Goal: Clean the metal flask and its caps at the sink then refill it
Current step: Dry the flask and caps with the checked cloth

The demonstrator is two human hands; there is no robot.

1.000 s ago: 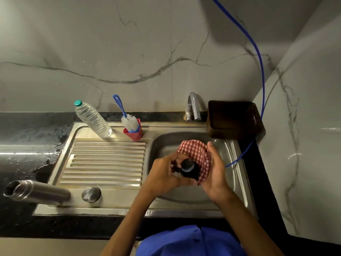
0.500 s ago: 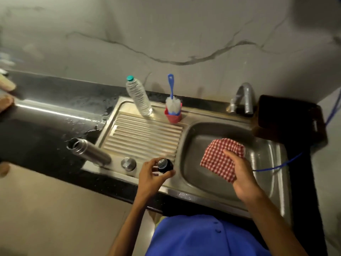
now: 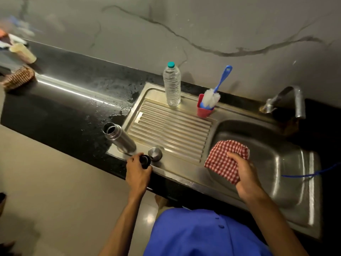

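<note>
Steel flask: open-mouthed cylindrical stainless flask (image 3: 119, 138) stands at the front left corner of the drainboard, lower centre-left of frame, no cap on it.
Black cap: small round black inner cap (image 3: 145, 159) sits just right of the flask base, at the drainboard's front edge.
Left hand: left hand (image 3: 137, 172) has fingers curled around the black cap, gripping it; cannot tell if the cap rests on the steel or is lifted.
Steel cap: domed round stainless outer cap (image 3: 155, 153) lies on the drainboard touching or just beside the black cap, on its right.
Right hand: right hand (image 3: 243, 174) clutches a red-and-white checked cloth (image 3: 224, 159), thumb on top, held over the left part of the basin, centre-right of frame.
Sink: stainless sink with ribbed drainboard (image 3: 171, 130), basin at right; metal tap (image 3: 291, 100) at upper right.
Back of drainboard: clear plastic water bottle with teal cap (image 3: 172, 85) upright; right of it, a red square cup (image 3: 203, 109) holding a blue-handled white bottle brush (image 3: 214, 95), tilted right.
Counter: black stone worktop (image 3: 60, 100), water drops near the sink's left edge.
Far upper left: blurred items, incl. a brown woven-looking piece (image 3: 19, 77); not identifiable.
Right edge: thin blue hose (image 3: 310, 174) crosses the basin rim.
Bottom: blue garment (image 3: 199, 235) of the person.
</note>
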